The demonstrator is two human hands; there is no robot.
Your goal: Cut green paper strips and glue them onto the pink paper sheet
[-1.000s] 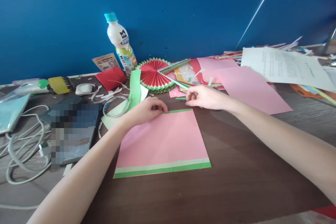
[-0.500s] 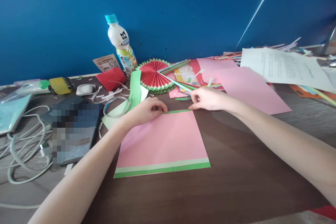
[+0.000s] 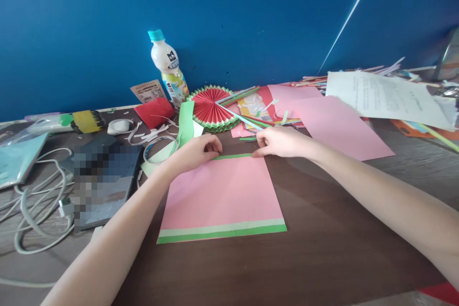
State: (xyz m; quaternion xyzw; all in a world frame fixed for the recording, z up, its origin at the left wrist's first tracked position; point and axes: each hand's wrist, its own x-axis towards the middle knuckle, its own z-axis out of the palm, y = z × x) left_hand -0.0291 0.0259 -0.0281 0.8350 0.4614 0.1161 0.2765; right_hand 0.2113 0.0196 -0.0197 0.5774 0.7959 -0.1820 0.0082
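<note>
A pink sheet [image 3: 222, 196] lies flat on the brown table, with pale and bright green bands along its near edge. A narrow green strip [image 3: 236, 156] runs along its far edge. My left hand [image 3: 201, 150] is at the far left part of that edge, fingers curled, thumb and fingertips at the strip. At the far right corner, my right hand [image 3: 274, 142] has its fingers pinched together on the end of the strip. Behind the hands stands a pleated red and green paper fan [image 3: 212, 107].
To the left are a roll of tape [image 3: 147, 152], a blurred dark device [image 3: 107, 186], white cables [image 3: 23, 215] and a mouse-like white item [image 3: 120, 126]. A bottle [image 3: 168, 64] leans at the blue wall. Pink paper [image 3: 344, 129] and a printed sheet [image 3: 387, 98] lie right.
Both hands have shifted slightly left along the far edge of the pink sheet. The view has tilted a little, so the background sits lower.
</note>
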